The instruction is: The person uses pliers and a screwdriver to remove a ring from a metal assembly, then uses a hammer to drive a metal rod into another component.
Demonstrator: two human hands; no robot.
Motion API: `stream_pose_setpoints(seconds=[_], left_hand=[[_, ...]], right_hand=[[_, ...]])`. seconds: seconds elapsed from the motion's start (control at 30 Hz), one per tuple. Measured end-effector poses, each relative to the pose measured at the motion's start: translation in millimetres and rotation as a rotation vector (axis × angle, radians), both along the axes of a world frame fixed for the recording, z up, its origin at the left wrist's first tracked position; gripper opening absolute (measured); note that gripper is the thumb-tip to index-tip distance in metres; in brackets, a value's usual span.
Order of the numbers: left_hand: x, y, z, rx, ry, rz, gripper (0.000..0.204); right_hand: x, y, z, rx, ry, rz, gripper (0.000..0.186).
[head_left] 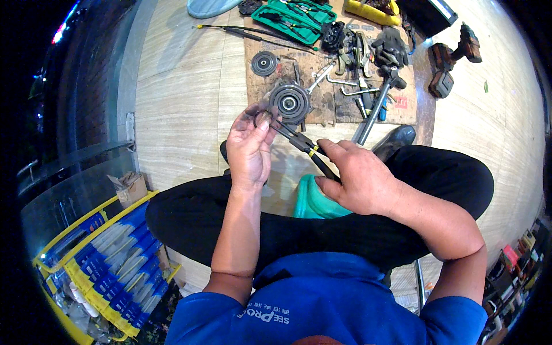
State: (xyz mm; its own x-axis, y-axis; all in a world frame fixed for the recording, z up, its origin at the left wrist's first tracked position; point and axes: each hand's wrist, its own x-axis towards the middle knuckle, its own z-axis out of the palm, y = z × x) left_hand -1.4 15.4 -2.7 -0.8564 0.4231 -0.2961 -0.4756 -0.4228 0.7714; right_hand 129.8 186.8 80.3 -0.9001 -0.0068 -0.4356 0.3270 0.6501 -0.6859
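My right hand (365, 175) grips a pair of long-nosed pliers (300, 142) by their black-and-yellow handles. The plier jaws point up and left toward my left hand (250, 144), whose blackened fingers pinch a thin dark ring (263, 117) at the tool's tips. My fingers hide part of that ring. Just beyond them on the floor lies a round grooved pulley (288, 103) with a bearing in its centre. A smaller dark pulley disc (264, 64) lies farther up and to the left.
A stained cardboard sheet (322, 109) bears wrenches (320, 76), a long-handled hammer (376, 112), black gloves (391, 47) and a green tool case (294, 20). A cordless drill (460, 49) stands at right. A yellow rack (109, 259) holds blue packages at lower left.
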Motion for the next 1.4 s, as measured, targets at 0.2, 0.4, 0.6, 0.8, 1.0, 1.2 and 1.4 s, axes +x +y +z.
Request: stream_pose_setpoints(seconds=[0.2, 0.4, 0.6, 0.8, 1.0, 1.2, 1.4], left_hand=[[-1, -2, -9, -0.174, 0.074, 0.090, 0.036], [3, 2, -5, -0.271, 0.124, 0.083, 0.034], [4, 6, 1, -0.342, 0.065, 0.069, 0.032], [-1, -1, -7, -0.283, -0.015, 0.074, 0.027], [0, -3, -9, -0.269, -0.019, 0.074, 0.026], [0, -4, -9, -0.222, -0.058, 0.083, 0.025], [0, -5, -11, -0.214, -0.072, 0.078, 0.026]], right_hand=[[-3, 5, 0, -0.271, -0.122, -0.059, 0.027], [-5, 6, -4, -0.945, -0.480, -0.383, 0.028], [-6, 8, -5, -1.050, -0.491, -0.483, 0.025], [-6, 9, -7, -0.983, -0.464, -0.419, 0.023], [-5, 8, -12, -0.929, -0.452, -0.395, 0.023], [-5, 5, -11, -0.889, -0.467, -0.398, 0.022], [-5, 4, -13, -0.842, -0.438, -0.363, 0.022]])
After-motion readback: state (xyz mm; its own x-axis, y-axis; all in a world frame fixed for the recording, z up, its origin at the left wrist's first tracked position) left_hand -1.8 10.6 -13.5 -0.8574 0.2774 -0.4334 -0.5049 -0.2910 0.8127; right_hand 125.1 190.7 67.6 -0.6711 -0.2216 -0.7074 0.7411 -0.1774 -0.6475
